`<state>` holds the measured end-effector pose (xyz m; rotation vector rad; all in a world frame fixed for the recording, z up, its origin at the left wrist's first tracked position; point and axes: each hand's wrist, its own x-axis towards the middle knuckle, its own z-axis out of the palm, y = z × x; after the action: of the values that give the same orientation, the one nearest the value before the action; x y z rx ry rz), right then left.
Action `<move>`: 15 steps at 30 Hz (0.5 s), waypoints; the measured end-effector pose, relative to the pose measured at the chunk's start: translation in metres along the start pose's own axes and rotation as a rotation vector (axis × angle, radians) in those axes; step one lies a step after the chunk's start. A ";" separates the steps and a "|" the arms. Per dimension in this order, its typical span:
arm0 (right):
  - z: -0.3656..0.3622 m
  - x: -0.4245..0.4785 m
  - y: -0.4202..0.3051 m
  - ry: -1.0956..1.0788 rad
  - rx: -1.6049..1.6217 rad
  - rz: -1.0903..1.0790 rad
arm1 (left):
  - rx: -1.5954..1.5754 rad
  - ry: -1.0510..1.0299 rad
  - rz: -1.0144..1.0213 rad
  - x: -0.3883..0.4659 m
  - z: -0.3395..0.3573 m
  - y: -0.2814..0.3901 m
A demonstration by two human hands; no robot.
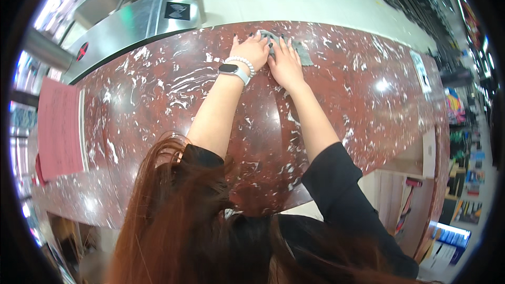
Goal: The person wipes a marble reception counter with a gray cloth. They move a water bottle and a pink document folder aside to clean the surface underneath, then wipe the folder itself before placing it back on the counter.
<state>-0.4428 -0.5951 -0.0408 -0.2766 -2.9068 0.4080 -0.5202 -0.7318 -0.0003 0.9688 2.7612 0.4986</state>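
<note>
A grey cloth (304,56) lies rumpled near the far edge of a polished red counter (158,98) with white marbled streaks. Flat over the cloth, my right hand (285,64) presses it against the surface with its fingers pointing away from me. My left hand (251,50) is spread palm down just beside it, mostly on the bare counter. Its inner fingertips reach the cloth's left edge. On that wrist are a white-banded smartwatch (232,70) and a pale bead bracelet (241,61). Part of the cloth is hidden under my hands.
A metal turnstile gate (134,19) with a card-reader panel (177,10) adjoins the counter's far left. Red sheets (59,130) lie at the left end. A label strip (421,71) is at the right end, above an open wooden compartment (388,193). Hair covers part of the near view.
</note>
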 end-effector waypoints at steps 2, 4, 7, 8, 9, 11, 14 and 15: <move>-0.003 -0.002 0.006 -0.019 0.027 -0.049 | 0.057 0.021 -0.007 0.001 0.005 0.000; -0.002 0.000 0.002 -0.005 0.050 -0.116 | 0.100 0.035 -0.060 -0.001 0.005 -0.003; 0.000 -0.003 0.004 0.027 0.008 -0.138 | 0.110 0.173 -0.087 -0.005 0.017 0.009; 0.000 -0.004 0.003 0.052 0.017 -0.145 | 0.118 0.193 -0.112 -0.008 0.020 0.013; 0.002 -0.007 0.007 0.060 0.019 -0.141 | 0.115 0.209 -0.135 -0.012 0.024 0.023; 0.001 -0.014 0.014 0.071 0.020 -0.146 | 0.118 0.199 -0.205 -0.021 0.027 0.044; -0.007 -0.043 0.025 -0.003 -0.023 -0.186 | 0.129 0.183 -0.269 -0.049 0.036 0.072; -0.011 -0.056 0.031 -0.012 -0.013 -0.196 | 0.134 0.173 -0.274 -0.060 0.037 0.083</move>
<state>-0.3818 -0.5752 -0.0483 0.0099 -2.9127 0.3591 -0.4162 -0.6996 -0.0016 0.5792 3.0515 0.3727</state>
